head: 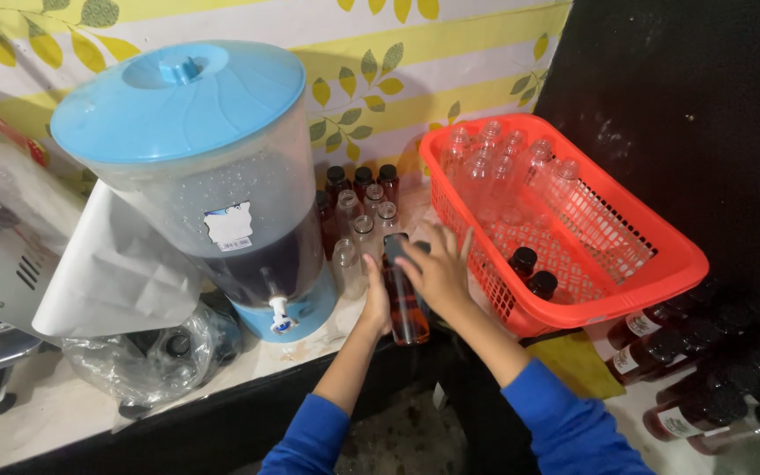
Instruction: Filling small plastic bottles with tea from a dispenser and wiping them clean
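My left hand grips the side of a small clear bottle filled with reddish-brown liquid, standing on the counter edge. My right hand sits on top of that bottle, fingers spread over its black cap. Just behind stand several small bottles, some empty and clear, some dark with black caps. To the left rises a large clear dispenser with a blue lid, dark liquid and a white tap.
An orange plastic basket at the right holds several empty clear bottles and two black-capped dark ones. Labelled dark bottles lie below it. A crumpled plastic bag and a white sheet sit at the left.
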